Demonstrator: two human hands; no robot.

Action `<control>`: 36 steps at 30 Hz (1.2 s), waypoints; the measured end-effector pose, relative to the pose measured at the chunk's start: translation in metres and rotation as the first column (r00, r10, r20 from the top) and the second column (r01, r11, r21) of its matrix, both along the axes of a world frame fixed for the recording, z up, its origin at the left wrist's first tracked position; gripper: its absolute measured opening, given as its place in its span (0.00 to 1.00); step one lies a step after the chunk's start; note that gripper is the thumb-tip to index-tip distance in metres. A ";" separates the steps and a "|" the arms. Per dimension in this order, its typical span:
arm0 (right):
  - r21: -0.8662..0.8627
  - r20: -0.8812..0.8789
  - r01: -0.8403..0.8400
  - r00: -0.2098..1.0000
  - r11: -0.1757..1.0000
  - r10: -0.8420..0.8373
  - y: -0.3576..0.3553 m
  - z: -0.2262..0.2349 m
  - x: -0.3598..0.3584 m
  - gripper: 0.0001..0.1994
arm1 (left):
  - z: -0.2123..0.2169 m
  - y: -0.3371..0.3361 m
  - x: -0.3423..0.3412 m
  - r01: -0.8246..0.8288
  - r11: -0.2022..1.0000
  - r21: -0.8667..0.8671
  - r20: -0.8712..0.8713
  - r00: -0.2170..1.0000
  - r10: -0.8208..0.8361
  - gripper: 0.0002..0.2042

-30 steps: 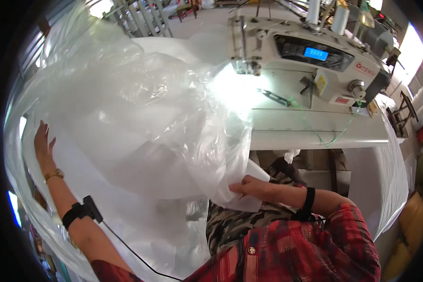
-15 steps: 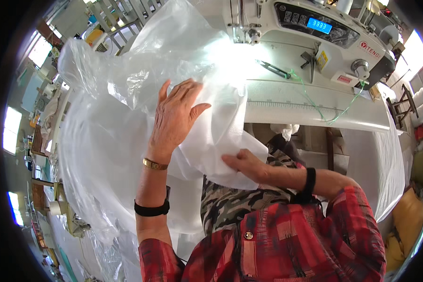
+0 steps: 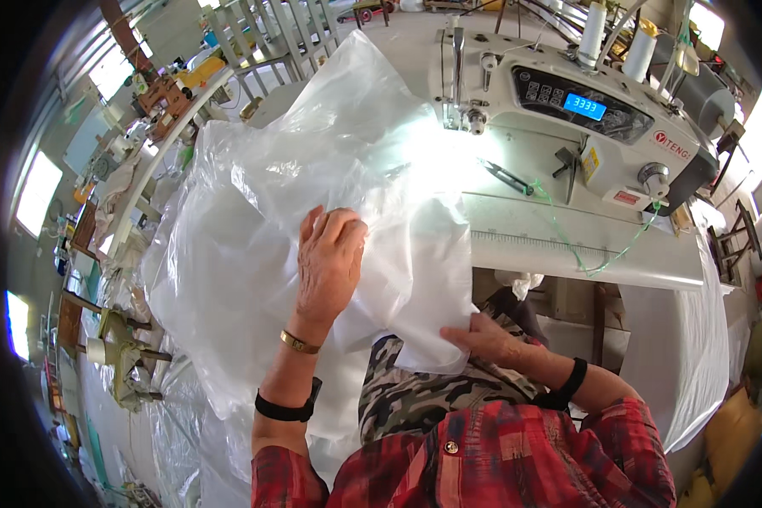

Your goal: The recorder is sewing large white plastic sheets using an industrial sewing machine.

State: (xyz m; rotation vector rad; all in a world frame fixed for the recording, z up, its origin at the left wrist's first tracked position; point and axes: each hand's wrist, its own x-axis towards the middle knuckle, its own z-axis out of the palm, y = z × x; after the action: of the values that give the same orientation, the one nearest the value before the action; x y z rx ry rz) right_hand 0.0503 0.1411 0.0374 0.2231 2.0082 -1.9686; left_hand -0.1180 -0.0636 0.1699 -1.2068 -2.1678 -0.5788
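Note:
A large sheet of translucent white plastic film (image 3: 254, 245) spreads across the sewing table's left part and hangs toward my lap. My left hand (image 3: 332, 258) is on the sheet with its fingers bent and drawn together, gathering folds of the film. Near the front edge, my right hand (image 3: 483, 337) pinches the film's right border between thumb and fingers, above my camouflage trousers. Beyond the hands stands a white sewing machine (image 3: 567, 118) with a lit display. Its bright lamp washes out the needle area, so the film's far edge there is hard to see.
Thread snips (image 3: 506, 176) lie on the machine bed, with green thread (image 3: 567, 241) trailing toward the handwheel. A ruler strip (image 3: 542, 242) runs along the table's front. Thread cones (image 3: 593, 34) stand behind the machine. A metal rack (image 3: 271, 38) is at the far left.
My left hand's spread fingers have drawn together on the film. The raised, billowing film at the left has settled lower. My right hand keeps its pinch, and the head view has shifted.

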 end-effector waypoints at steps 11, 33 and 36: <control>0.724 -0.683 0.516 0.442 0.459 0.581 -0.045 0.093 -0.041 0.20 | 0.040 -0.010 0.022 0.017 0.999 -0.052 0.548 0.836 0.014 0.04; -0.538 0.101 -0.092 0.980 0.838 0.173 -0.039 0.011 -0.019 0.13 | -0.018 -0.026 0.129 0.329 0.836 -0.439 0.681 0.728 0.071 0.08; -0.590 0.028 -0.057 0.995 0.805 0.092 -0.046 0.016 -0.017 0.10 | 0.007 -0.021 0.128 0.327 0.905 -0.271 0.553 0.823 -0.131 0.09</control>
State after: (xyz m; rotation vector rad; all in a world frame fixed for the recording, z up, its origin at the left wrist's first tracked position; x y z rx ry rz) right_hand 0.0332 0.0954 0.0533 0.0450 1.2509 -2.3849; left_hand 0.0102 -0.0846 0.1767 -1.6854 -2.6892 -0.7029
